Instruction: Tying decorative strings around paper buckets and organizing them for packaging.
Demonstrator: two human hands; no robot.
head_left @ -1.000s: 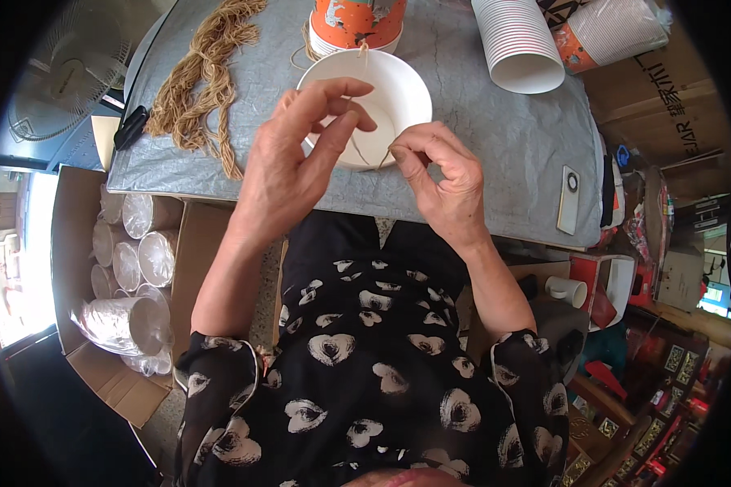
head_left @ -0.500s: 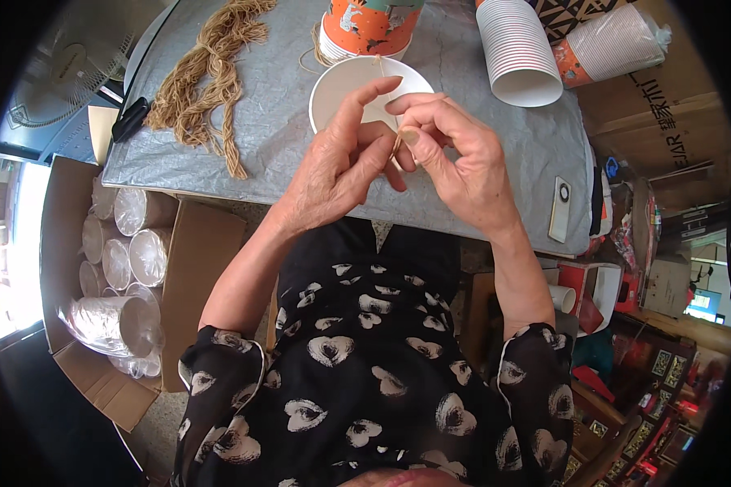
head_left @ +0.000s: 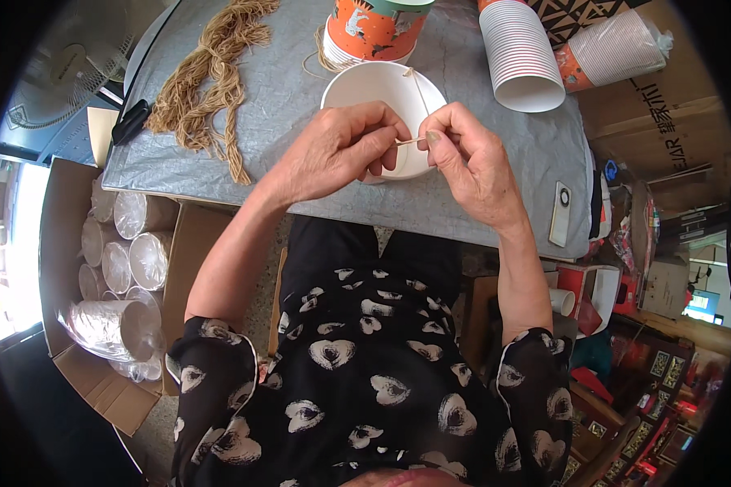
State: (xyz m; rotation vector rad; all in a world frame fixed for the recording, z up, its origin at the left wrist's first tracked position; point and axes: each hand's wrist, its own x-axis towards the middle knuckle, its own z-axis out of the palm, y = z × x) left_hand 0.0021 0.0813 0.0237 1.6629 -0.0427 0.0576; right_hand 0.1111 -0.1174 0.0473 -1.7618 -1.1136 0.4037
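A white paper bucket (head_left: 345, 88) stands on the grey-covered table with its mouth toward me. Thin tan twine (head_left: 419, 91) runs from a knot at its far rim down to my fingers. My left hand (head_left: 341, 150) is closed, thumb and fingers pinching one part of the twine over the bucket's mouth. Opposite it, my right hand (head_left: 471, 158) pinches the twine between thumb and forefinger, so a short length is taut between both hands. Behind the bucket stands an orange printed bucket stack (head_left: 374, 31) with twine beside it.
A bundle of tan twine (head_left: 199, 81) lies at the table's left, by a black object (head_left: 130, 122). White nested buckets (head_left: 528, 69) and a wrapped stack (head_left: 617, 49) lie at the right. A phone (head_left: 560, 213) rests near the right edge. An open carton (head_left: 207, 243) of wrapped buckets stands lower left.
My hands have drawn apart and closed on the twine, pulling it straight between them. The white bucket has shifted slightly right and toward me, and its knot has moved right.
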